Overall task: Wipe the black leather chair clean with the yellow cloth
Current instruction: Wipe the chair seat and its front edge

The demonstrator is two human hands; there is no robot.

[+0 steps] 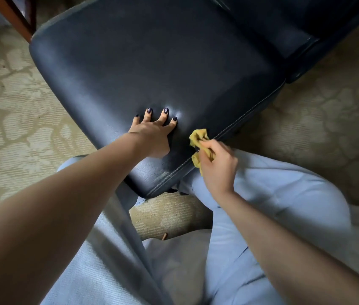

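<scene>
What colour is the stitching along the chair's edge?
Pale grey-white stitching on the black leather; the head view shows it.

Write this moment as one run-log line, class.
left hand: flat on black leather chair seat | right hand: gripping crumpled yellow cloth at stitched seat edge | stage: wiping edge

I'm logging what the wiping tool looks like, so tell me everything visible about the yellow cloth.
The small mustard-yellow cloth looks like soft, thin fabric, crumpled into a wad. The right hand grips it, fingers curled round its middle; one bunched end sticks out above the fingers, a shorter end hangs below. It sits against the stitched near edge of the black leather chair seat, seemingly touching it. The left hand does not touch it.
</scene>
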